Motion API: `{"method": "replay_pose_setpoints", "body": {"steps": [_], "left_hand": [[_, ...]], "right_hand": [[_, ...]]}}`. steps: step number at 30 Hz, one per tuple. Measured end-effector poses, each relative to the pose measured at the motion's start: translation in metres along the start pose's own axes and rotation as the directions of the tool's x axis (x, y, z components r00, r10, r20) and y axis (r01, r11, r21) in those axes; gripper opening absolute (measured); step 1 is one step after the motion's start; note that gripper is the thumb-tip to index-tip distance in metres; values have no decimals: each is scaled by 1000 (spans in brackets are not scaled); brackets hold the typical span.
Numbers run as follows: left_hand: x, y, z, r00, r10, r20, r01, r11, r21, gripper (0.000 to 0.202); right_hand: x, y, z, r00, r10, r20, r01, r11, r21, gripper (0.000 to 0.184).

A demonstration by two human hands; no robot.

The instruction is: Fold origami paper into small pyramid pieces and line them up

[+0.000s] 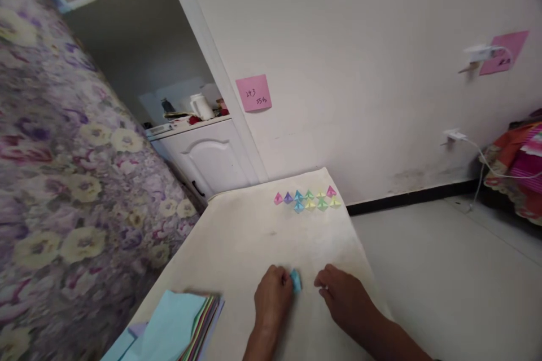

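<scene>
Blue folded piece (295, 281) sits pinched by left hand (271, 295), right hand (344, 295) slack, empty; paper stack (188, 327), folded row (309, 201) nearby.

Handwritten "243" on pink sticky note (253, 93)

White-walled room, daylit, with a pale grey floor.
A pink sticky note (253, 93) hangs on the white wall (359, 56) beside a white cabinet (209, 158) with an arched door. A floral bedspread (63, 180) fills the left. Black skirting board (410, 198) edges the floor (444, 282), and a white charger (454, 135) is plugged in at right.
</scene>
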State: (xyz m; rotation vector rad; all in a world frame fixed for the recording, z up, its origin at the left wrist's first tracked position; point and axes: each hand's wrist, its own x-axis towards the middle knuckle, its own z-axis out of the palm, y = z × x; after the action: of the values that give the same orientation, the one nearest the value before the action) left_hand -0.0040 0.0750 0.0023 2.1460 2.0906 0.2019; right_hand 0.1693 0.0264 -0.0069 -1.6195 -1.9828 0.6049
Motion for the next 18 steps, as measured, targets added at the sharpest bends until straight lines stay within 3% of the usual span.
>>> {"method": "replay_pose_setpoints", "body": {"steps": [5, 10, 13, 18], "left_hand": [[73, 5, -12, 996, -59, -65, 62, 997, 35, 21], [144, 18, -11, 986, -146, -83, 149, 988, 30, 15], [175, 25, -8, 980, -186, -76, 188, 982, 20, 13], [212, 28, 2, 976, -216, -38, 217, 976, 11, 31]], "right_hand": [[1, -7, 6, 994, 19, 104, -19, 1000, -1, 22], [12, -16, -1, 973, 50, 224, -53, 999, 4, 26], [23, -16, 2, 940, 94, 329, -85, 996, -42, 30], [35, -1, 30, 913, 86, 399, -89, 996, -13, 31]]}}
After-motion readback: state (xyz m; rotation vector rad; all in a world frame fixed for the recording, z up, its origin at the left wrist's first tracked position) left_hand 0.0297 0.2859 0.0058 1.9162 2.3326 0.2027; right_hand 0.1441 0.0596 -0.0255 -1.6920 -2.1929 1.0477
